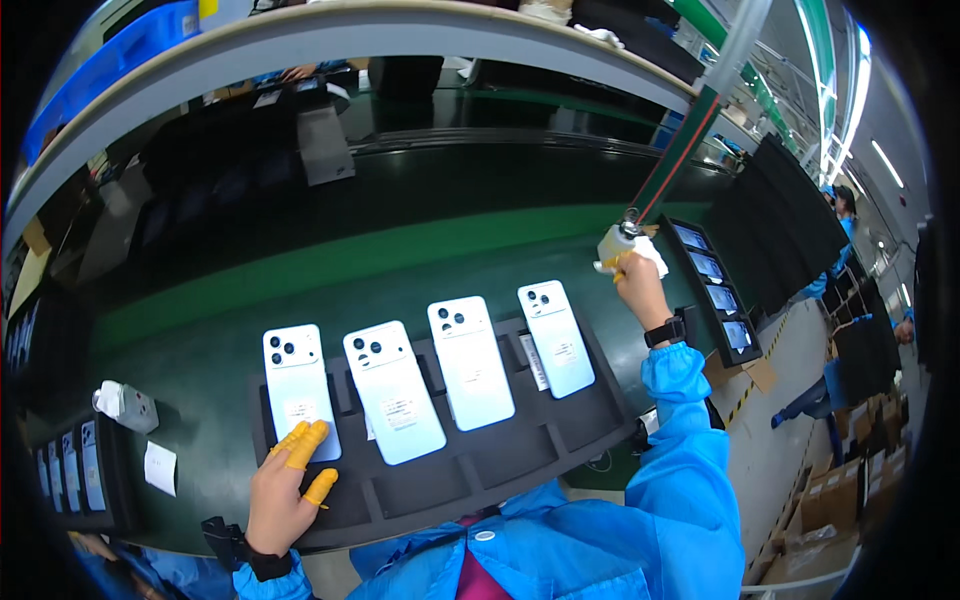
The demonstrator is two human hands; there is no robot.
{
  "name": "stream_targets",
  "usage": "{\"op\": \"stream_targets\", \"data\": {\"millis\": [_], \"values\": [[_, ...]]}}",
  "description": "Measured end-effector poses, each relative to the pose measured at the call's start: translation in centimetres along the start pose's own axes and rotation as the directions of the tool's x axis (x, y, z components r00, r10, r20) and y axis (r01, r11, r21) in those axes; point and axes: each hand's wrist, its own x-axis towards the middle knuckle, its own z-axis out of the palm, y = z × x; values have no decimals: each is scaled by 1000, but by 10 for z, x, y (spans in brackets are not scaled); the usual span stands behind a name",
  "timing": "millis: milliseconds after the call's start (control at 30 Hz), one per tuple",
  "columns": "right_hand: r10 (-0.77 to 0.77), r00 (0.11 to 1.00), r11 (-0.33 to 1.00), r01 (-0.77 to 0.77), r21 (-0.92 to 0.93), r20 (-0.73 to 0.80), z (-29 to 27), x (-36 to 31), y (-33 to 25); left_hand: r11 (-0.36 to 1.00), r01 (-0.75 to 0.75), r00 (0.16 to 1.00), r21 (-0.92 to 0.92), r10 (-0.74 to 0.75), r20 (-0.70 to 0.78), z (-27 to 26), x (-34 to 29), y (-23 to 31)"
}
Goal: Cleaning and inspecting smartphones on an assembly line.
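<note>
Four fingers would be too fine to separate, but my left hand [283, 492] wears yellow finger cots and lies with its fingers apart on the lower end of the leftmost light-blue phone [292, 372]. That phone and several like it, among them a second phone [395, 385], a third phone [470, 360] and the rightmost phone [556, 340], lie camera side up in a black compartmented tray [420, 495]. Further off to the right, my right hand [641, 292] is closed on a white cloth [652, 256], against a whitish bottle [614, 241] with a metal top.
A black tray of phones [713, 290] stands at the right edge of the green bench [200, 350]. On the left are a white container [126, 406], a paper slip [160, 468] and another phone tray [75, 470]. A slanting post [685, 140] rises behind the bottle.
</note>
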Motion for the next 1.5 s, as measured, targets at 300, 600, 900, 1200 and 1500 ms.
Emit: {"op": "stream_targets", "data": {"millis": [300, 600, 900, 1200, 1500], "values": [[-2, 905, 994, 48, -98, 425, 29, -32, 49, 996, 76, 997, 40, -76, -1, -1, -3, 5], [-383, 814, 880, 465, 96, -437, -110, 155, -43, 995, 97, 995, 28, -97, -5, -2, -3, 4], [-418, 888, 886, 352, -300, -193, -137, 281, -53, 992, 128, 992, 21, -128, 11, -1, -2, 9], [179, 980, 346, -148, 926, 90, -85, 108, -28, 992, 127, 992, 5, -127, 15, -2, -4, 5], [-51, 697, -771, -483, 416, 715, -14, -52, 26, 988, 145, 988, -45, -142, 66, -18, 12, 23]]}}
